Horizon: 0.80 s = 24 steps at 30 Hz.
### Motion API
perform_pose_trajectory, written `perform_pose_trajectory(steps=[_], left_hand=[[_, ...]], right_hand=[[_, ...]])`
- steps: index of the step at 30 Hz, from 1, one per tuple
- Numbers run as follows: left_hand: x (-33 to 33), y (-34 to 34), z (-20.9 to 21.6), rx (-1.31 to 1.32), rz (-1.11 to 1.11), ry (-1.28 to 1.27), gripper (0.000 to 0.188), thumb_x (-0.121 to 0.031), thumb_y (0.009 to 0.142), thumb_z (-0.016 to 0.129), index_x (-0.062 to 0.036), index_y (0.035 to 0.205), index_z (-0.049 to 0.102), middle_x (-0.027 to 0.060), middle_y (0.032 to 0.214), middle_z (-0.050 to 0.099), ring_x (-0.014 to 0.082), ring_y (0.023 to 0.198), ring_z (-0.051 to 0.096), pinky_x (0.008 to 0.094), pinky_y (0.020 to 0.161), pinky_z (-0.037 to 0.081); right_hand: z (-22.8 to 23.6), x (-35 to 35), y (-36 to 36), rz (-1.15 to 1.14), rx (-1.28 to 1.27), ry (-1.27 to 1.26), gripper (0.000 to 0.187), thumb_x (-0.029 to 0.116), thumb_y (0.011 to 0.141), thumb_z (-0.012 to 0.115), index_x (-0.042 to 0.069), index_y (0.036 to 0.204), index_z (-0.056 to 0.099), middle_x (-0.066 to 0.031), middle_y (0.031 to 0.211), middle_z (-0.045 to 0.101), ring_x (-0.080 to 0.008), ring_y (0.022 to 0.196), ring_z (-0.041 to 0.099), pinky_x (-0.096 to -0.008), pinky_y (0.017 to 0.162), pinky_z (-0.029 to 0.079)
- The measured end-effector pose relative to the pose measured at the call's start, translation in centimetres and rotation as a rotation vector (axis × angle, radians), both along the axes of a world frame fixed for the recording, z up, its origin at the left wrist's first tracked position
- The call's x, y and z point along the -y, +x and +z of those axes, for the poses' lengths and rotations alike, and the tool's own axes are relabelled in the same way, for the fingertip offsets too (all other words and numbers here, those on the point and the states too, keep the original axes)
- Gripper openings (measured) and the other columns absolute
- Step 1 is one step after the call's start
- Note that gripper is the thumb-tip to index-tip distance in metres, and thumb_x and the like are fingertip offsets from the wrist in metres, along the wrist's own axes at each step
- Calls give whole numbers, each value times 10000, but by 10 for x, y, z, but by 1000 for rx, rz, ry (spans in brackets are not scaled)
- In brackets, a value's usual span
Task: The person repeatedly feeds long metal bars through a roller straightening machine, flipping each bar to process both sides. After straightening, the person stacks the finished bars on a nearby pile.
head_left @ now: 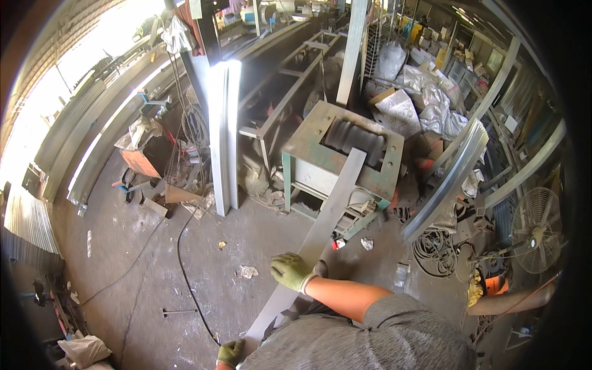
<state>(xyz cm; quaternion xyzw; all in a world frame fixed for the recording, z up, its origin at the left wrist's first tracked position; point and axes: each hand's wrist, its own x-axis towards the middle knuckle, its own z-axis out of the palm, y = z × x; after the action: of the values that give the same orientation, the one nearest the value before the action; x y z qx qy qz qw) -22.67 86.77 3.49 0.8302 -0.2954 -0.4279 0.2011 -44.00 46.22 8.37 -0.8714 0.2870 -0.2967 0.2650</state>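
A long flat grey metal strip [326,223] slants from my body up to a green-framed machine [308,131]. The strip's far end lies over the machine's top at a dark grooved roller [359,139]. My right hand [290,271], in a green work glove, is closed over the strip's left edge about midway along. Lower down, my left hand [231,353] in a matching glove is closed at the strip's near end, partly cut off by the lower frame edge. My shirt hides part of the strip's near side.
Tall shiny metal channels [225,135] stand left of the machine. A black cable [182,259] runs over the floor. To the right are a leaning bundle of metal profiles [447,179], coiled cables [435,251] and a floor fan [535,231]. Silver sacks [431,92] lie behind.
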Motion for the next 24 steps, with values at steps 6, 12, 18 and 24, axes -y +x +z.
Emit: perform_pose_trajectory(steps=[6, 12, 18, 24], left_hand=[[42, 3, 32, 130, -33, -108, 588, -632, 955, 719, -55, 989, 824, 184, 870, 794, 338, 813, 789, 444, 761, 598], [112, -24, 62, 496, -217, -648, 249, -197, 849, 828, -121, 1035, 681, 126, 1012, 750, 370, 941, 732, 500, 813, 572], [100, -5, 45, 731, -290, -912, 449, 72, 802, 672, -57, 1216, 556, 215, 1279, 636, 465, 1184, 612, 561, 1019, 477], [103, -6, 23, 705, -48, -414, 839, -160, 770, 861, -3, 1497, 472, 268, 1543, 518, 489, 1407, 510, 582, 1160, 418]], right_hand=[[36, 57, -54, -643, 242, -210, 567, 272, 942, 810, 51, 1418, 594, -216, 1532, 570, -401, 1422, 535, -493, 1170, 453], [113, 141, -108, -396, 914, 1189, 1005, 815, 951, 591, 114, 1644, 392, -79, 1565, 542, -328, 1350, 559, -499, 1154, 444], [139, 145, -96, -247, 912, 1305, 765, 653, 1007, 671, 41, 1459, 589, -102, 1342, 708, -238, 1252, 657, -404, 1102, 503], [101, 98, -75, -140, 913, 1369, 310, 287, 1019, 749, 59, 1228, 734, -39, 1139, 773, -172, 1051, 726, -298, 892, 555]])
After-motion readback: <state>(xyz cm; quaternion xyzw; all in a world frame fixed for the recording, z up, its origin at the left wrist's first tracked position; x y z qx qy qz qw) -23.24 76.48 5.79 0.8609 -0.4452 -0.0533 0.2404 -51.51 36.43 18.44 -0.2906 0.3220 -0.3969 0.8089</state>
